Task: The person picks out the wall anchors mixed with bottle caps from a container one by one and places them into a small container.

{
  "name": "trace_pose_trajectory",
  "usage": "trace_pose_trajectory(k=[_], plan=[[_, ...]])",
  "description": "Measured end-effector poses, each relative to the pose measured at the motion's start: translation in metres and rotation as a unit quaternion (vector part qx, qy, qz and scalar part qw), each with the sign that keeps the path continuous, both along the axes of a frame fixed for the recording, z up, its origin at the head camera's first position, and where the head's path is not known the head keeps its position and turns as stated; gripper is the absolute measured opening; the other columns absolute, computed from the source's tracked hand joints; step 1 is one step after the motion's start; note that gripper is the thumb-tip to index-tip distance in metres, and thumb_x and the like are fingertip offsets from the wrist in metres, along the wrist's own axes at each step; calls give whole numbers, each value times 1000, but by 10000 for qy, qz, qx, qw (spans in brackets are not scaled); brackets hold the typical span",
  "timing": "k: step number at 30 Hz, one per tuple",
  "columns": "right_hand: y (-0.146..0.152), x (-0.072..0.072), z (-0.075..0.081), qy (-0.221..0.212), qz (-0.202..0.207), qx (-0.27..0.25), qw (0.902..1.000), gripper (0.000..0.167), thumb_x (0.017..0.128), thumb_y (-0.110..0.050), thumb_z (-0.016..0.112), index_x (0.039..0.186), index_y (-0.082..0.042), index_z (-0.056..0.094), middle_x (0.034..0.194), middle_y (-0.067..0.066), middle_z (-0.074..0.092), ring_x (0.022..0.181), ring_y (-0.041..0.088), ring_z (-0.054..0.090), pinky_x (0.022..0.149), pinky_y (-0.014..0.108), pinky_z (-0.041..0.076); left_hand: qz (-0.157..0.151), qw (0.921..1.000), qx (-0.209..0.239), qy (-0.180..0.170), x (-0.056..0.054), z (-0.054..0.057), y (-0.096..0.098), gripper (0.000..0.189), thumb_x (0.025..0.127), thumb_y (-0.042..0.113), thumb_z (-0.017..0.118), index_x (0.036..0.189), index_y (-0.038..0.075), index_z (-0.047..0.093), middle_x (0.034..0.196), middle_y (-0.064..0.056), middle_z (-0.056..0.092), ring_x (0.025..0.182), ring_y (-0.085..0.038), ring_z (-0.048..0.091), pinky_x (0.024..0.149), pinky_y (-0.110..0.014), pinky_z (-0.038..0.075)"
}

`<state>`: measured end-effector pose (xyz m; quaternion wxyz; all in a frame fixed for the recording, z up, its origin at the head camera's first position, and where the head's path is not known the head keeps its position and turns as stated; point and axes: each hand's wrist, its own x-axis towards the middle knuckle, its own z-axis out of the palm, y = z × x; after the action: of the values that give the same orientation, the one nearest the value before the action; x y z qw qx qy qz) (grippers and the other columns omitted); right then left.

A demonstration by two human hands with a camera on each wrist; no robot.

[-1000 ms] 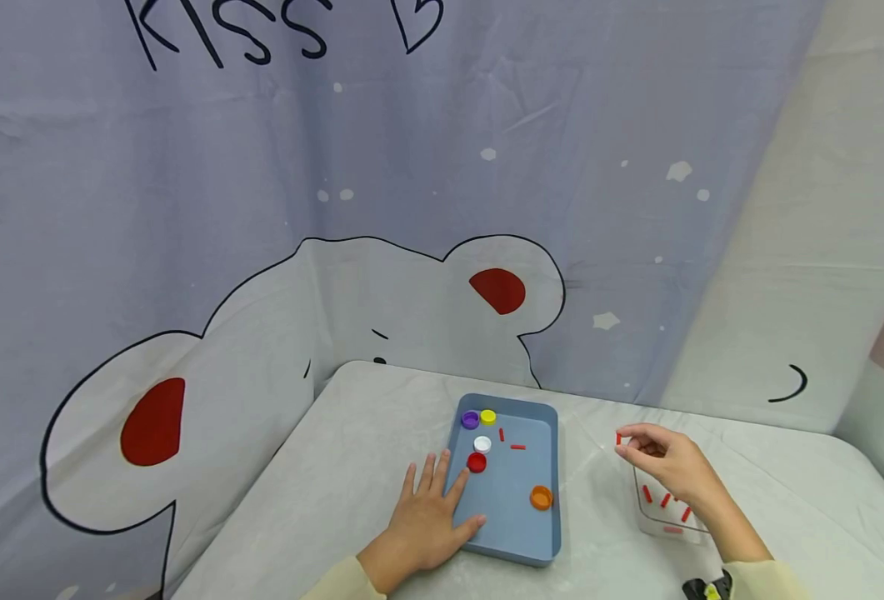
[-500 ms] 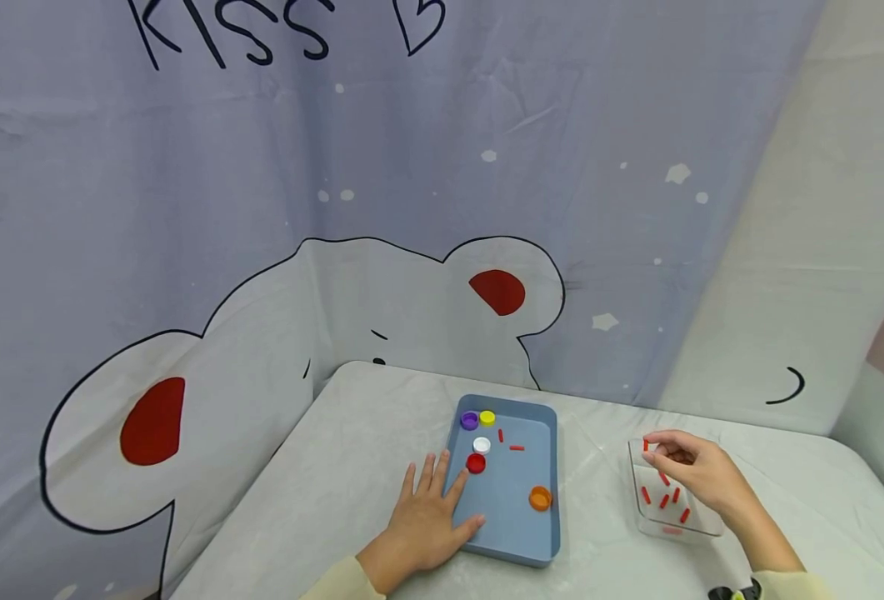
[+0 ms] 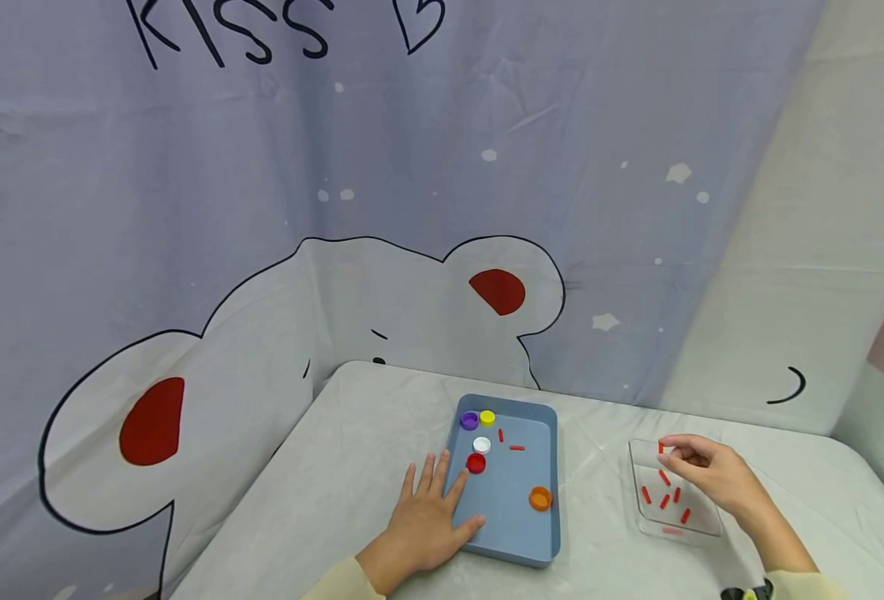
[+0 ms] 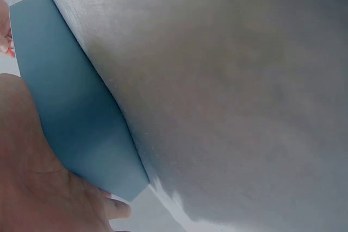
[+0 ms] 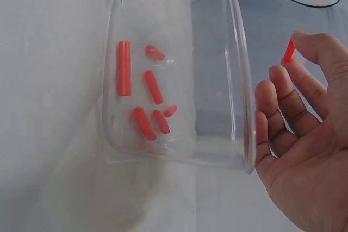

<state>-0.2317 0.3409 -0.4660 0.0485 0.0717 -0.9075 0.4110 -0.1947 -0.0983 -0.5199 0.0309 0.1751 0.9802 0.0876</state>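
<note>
My right hand [image 3: 719,479] pinches a small red stick [image 5: 289,51] between thumb and forefinger, above the far part of a clear plastic box [image 3: 642,527]. Several more red sticks [image 5: 154,87] lie inside that box. My left hand [image 3: 425,521] rests flat with spread fingers over the left edge of a blue tray [image 3: 505,533]. Inside the tray are a purple cap [image 3: 469,421], a yellow cap [image 3: 487,417], a white cap [image 3: 481,446], a red cap [image 3: 475,463] and an orange cap [image 3: 540,498]. Two red sticks [image 3: 516,447] lie near the white cap.
Both containers stand on a table [image 3: 352,467] covered in pale cloth, with a gap between them. A printed curtain [image 3: 427,167] with a cartoon bear hangs behind the table.
My right hand has moved right, from left of the clear box to over it, still pinching the red stick. My left hand and the tray have stayed put.
</note>
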Motion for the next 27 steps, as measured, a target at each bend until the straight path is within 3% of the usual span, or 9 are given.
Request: trace_pose_trajectory(k=[14,27], plan=[[4,-6,-4,-74,-140,82,9998,49,96,-31,72,132,2,63,95,1,66,77,4,58,68,23,48,-18,10000,48,-6,1,2,-1,81,97,74,33,159,21,36,169,-16,13,155,-39,9,120,-64,6],[-33,-18,5,-18,198,-98,9998,45,96,-29,72,130,0,65,96,4,66,76,6,56,64,24,47,-48,10000,77,-41,2,4,-1,79,98,71,36,158,19,37,169,-17,14,155,-41,9,120,-65,6]])
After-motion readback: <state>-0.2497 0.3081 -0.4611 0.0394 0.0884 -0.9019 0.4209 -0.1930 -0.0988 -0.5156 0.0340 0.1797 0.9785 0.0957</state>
